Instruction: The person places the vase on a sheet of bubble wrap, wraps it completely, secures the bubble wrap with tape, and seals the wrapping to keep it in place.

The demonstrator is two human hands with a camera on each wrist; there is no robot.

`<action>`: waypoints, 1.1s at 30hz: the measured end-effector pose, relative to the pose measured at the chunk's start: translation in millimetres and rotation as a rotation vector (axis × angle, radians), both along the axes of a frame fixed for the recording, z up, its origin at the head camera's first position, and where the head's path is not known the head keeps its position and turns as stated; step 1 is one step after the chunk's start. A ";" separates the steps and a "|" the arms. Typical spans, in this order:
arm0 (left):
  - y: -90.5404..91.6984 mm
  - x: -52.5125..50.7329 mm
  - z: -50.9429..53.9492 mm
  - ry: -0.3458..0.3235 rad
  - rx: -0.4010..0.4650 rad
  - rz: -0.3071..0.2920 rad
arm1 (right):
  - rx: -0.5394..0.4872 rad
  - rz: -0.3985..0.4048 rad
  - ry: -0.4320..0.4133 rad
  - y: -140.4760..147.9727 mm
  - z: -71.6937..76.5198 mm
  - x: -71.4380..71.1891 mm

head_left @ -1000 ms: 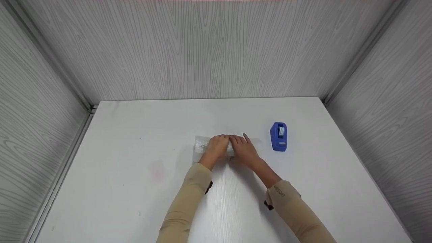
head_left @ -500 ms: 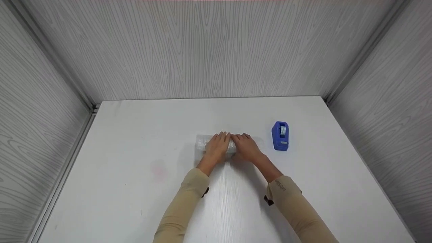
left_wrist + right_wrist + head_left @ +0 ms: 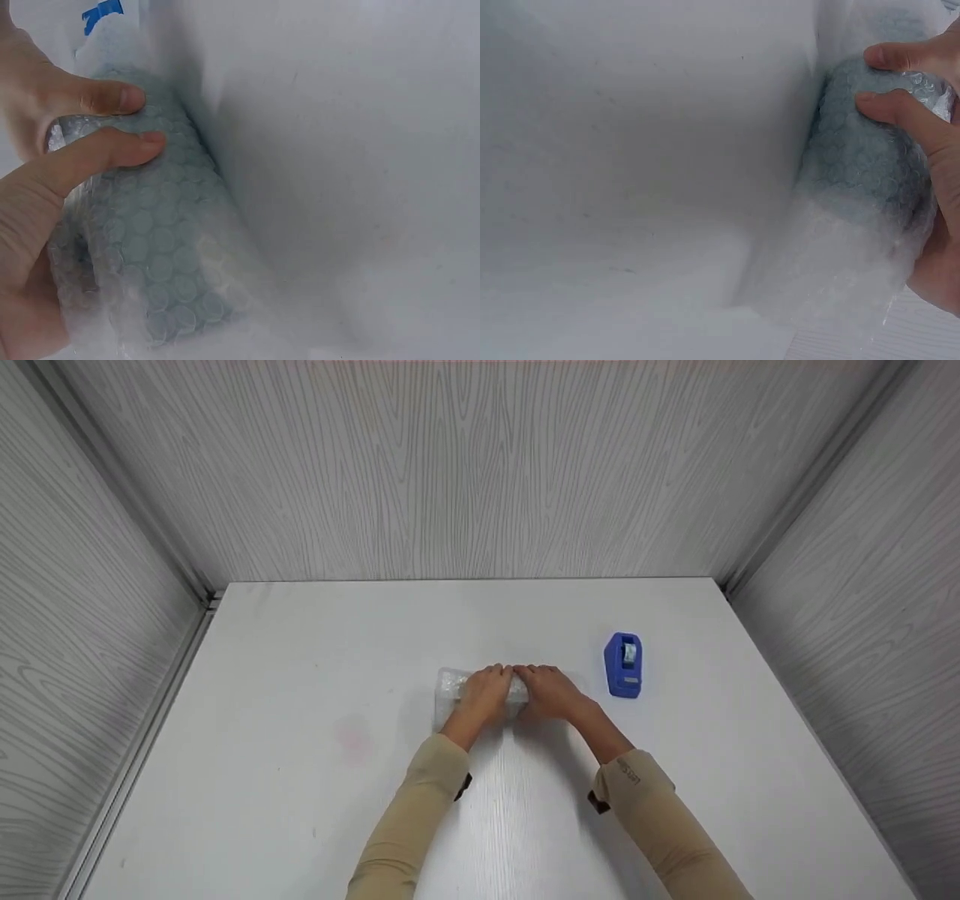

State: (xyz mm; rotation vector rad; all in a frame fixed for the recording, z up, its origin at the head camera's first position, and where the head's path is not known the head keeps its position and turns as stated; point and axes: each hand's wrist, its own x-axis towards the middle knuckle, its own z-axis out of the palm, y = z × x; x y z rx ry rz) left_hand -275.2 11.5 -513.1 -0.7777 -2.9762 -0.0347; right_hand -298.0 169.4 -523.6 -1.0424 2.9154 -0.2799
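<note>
A bundle of bubble wrap [image 3: 453, 684] lies crosswise on the table, rolled around something greyish-green that shows dimly through the bubbles. My left hand [image 3: 484, 691] grips its middle, the thumb pressed on the near side in the left wrist view, where the bubble wrap [image 3: 161, 247] fills the centre. Right beside it, my right hand [image 3: 551, 694] holds the same roll, thumb on the near face and fingers curled over the top. Loose, flat ends of wrap stick out past both sides, as the bubble wrap [image 3: 832, 262] shows in the right wrist view. What is inside cannot be made out.
A blue tape dispenser [image 3: 623, 667] with a roll of tape stands on the white table [image 3: 300, 780], right of the hands. Grey wood-grain panels enclose the table at the back [image 3: 480, 472] and on both sides.
Both hands reached slightly forward over the roll with fingers stretched out, then came back a little, and the fingers are now more bent over it. The tape dispenser stays put.
</note>
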 end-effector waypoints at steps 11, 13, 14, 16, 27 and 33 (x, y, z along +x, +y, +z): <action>0.8 0.2 4.0 -0.074 0.018 0.007 | -0.037 0.012 -0.074 6.1 16.2 6.9; 0.0 0.0 4.1 -0.080 0.028 0.014 | -0.110 -0.005 -0.054 7.6 19.9 8.5; -0.4 -0.1 4.4 -0.085 0.035 0.018 | -0.146 -0.022 -0.038 8.5 21.5 9.3; -1.0 -0.5 5.0 -0.103 0.042 0.023 | -0.220 -0.059 0.002 10.5 23.9 11.2; -0.3 -3.8 10.7 -0.185 0.018 0.030 | -0.572 0.098 0.289 12.7 14.1 37.9; 1.2 -4.4 12.7 -0.214 -0.005 0.032 | -0.525 -0.094 0.165 14.1 -0.5 51.0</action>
